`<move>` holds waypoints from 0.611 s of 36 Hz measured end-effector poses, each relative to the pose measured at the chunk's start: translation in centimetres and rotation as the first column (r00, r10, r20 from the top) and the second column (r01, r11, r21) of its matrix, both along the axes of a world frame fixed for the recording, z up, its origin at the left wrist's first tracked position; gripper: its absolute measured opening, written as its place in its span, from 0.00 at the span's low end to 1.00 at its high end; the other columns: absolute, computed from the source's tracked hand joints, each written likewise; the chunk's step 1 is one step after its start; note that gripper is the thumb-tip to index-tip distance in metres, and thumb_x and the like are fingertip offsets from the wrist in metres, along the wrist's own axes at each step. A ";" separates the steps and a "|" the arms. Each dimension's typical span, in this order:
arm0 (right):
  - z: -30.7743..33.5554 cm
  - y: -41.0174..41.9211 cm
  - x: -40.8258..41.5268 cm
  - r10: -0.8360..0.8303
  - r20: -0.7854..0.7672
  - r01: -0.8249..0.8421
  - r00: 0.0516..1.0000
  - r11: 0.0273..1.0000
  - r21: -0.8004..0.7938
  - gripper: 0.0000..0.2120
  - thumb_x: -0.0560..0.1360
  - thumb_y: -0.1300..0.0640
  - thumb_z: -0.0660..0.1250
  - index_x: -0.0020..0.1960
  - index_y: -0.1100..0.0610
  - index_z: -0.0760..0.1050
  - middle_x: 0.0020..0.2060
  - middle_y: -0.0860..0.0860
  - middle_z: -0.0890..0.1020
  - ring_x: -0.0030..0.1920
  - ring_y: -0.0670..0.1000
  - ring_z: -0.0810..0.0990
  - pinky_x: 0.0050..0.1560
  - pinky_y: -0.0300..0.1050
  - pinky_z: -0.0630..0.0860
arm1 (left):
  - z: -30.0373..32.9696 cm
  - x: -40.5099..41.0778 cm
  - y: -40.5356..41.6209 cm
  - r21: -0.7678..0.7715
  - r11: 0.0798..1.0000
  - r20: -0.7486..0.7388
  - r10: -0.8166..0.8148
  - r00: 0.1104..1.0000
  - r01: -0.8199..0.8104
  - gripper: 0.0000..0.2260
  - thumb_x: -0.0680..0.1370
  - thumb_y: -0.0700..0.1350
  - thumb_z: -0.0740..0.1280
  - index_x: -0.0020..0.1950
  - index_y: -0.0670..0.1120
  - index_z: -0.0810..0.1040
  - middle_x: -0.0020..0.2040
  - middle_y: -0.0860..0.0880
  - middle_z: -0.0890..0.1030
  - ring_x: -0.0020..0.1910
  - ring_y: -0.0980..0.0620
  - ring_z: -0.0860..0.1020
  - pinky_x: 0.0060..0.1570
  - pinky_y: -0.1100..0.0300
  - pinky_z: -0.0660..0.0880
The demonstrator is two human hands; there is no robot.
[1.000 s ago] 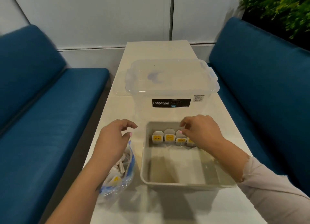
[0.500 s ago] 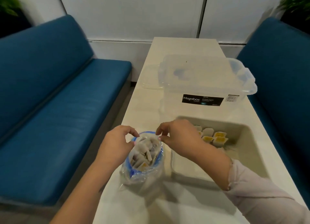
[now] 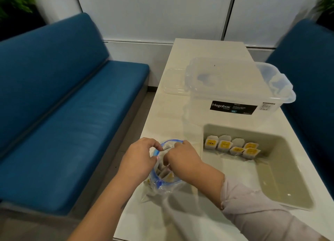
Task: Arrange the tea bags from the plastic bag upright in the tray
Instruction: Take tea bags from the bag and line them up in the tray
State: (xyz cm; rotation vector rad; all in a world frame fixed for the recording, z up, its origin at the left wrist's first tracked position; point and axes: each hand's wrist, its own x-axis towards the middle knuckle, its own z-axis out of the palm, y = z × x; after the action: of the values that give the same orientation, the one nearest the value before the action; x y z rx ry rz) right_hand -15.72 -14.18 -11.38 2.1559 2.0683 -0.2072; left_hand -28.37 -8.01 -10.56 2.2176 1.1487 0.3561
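A clear plastic bag [image 3: 162,185] with a blue zip rim stands open near the table's left edge, with several tea bags [image 3: 167,175] inside. My left hand [image 3: 139,161] pinches its left rim. My right hand [image 3: 182,159] is over the bag's mouth with its fingers curled down inside. The fingertips are hidden, so I cannot tell what they hold. To the right lies the beige tray [image 3: 282,170]. Several yellow-labelled tea bags [image 3: 233,147] stand upright in a row along its far wall.
A clear Megabox storage box [image 3: 235,89] stands behind the tray, with its lid [image 3: 173,83] lying flat to its left. Blue benches [image 3: 63,114] flank the narrow white table [image 3: 171,118]. The table's left edge runs just beside the plastic bag.
My right hand left the tea bags in the tray and moved left to the plastic bag, then into its mouth. My left hand stays at the bag. My view swung left.
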 end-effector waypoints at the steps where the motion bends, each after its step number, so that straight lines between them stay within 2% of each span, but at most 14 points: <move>1: 0.0 0.1 -0.1 -0.003 -0.002 0.003 1.000 1.000 -0.011 0.11 0.78 0.55 0.62 0.59 0.53 0.78 0.52 0.52 0.81 0.55 0.55 0.76 0.60 0.48 0.63 | 0.0 0.0 0.0 0.001 1.000 0.000 -0.001 1.000 0.001 0.11 0.73 0.39 0.70 0.44 0.56 0.78 0.51 0.59 0.77 0.51 0.58 0.75 0.50 0.64 0.72; 8: 0.2 0.0 0.1 -0.025 -0.064 0.025 0.998 1.000 -0.007 0.07 0.77 0.58 0.63 0.50 0.54 0.79 0.48 0.51 0.82 0.51 0.54 0.77 0.60 0.47 0.63 | -0.1 -0.1 0.1 0.016 1.000 -0.010 -0.006 1.000 0.006 0.12 0.73 0.39 0.71 0.44 0.58 0.77 0.52 0.59 0.77 0.52 0.57 0.75 0.50 0.64 0.73; 11: 0.8 0.1 0.4 -0.030 -0.074 0.029 0.997 0.999 -0.014 0.07 0.76 0.57 0.64 0.51 0.53 0.79 0.47 0.51 0.82 0.50 0.54 0.76 0.54 0.46 0.63 | -0.1 0.0 0.1 0.021 1.000 -0.014 -0.008 1.000 0.009 0.12 0.73 0.39 0.71 0.44 0.58 0.77 0.52 0.59 0.77 0.52 0.58 0.75 0.51 0.64 0.73; 17: 3.0 0.0 2.3 -0.133 -0.240 0.148 0.962 0.988 0.046 0.03 0.77 0.52 0.65 0.49 0.50 0.75 0.47 0.49 0.82 0.50 0.52 0.77 0.56 0.46 0.64 | 0.4 0.3 0.1 -0.034 0.999 0.029 0.016 0.999 -0.016 0.10 0.74 0.41 0.70 0.47 0.57 0.76 0.53 0.58 0.77 0.53 0.58 0.74 0.50 0.64 0.71; 22: 4.4 -0.6 3.6 -0.254 -0.428 0.293 0.867 0.956 0.027 0.02 0.75 0.54 0.68 0.45 0.49 0.75 0.40 0.46 0.78 0.45 0.49 0.77 0.43 0.40 0.66 | 0.9 0.4 0.1 -0.096 0.993 0.151 0.080 0.985 -0.066 0.11 0.75 0.42 0.70 0.55 0.53 0.74 0.52 0.57 0.78 0.47 0.60 0.76 0.39 0.71 0.70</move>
State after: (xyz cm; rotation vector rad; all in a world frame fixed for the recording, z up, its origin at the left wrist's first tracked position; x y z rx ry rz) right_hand -12.10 -14.78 -7.00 2.6540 1.9818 -0.6813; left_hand -27.95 -7.96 -9.67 2.0352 1.1415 0.4880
